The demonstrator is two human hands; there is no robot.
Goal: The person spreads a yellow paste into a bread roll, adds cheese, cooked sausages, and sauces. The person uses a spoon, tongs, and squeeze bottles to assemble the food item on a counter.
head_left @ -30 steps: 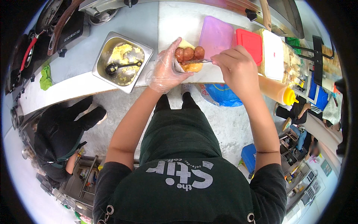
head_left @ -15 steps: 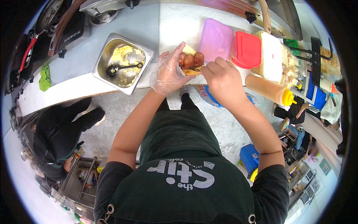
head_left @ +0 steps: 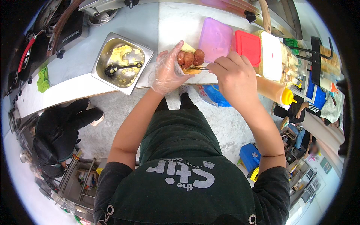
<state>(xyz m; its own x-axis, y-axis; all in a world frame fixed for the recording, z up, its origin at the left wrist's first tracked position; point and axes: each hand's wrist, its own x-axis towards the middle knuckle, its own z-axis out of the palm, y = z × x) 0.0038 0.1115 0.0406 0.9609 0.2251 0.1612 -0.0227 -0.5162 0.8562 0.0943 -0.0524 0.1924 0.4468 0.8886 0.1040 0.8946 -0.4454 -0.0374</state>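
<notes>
My left hand [head_left: 167,70], in a clear plastic glove, is wrapped round the left side of a filled bun [head_left: 192,71] above the counter's near edge. Several glossy brown sausage-like pieces [head_left: 189,58] lie in it, with a pale yellow slice [head_left: 187,47] showing behind them. Bare and closed, my right hand [head_left: 236,75] pinches thin dark tweezers [head_left: 202,68]. Their tips reach over the bun's near side, just below the brown pieces; whether they grip anything is too small to tell.
Left of my hands sits a steel pan [head_left: 98,64] holding yellow mash and a black spoon [head_left: 125,67]. Behind and right are a purple lid [head_left: 215,39], a red-lidded container [head_left: 248,47], a white-lidded tub [head_left: 271,56] and a sauce bottle [head_left: 270,90]. Another person [head_left: 56,135] stands lower left.
My right hand has moved slightly right, and more of the tweezers now shows between it and the bun. My left hand keeps its hold on the bun.
</notes>
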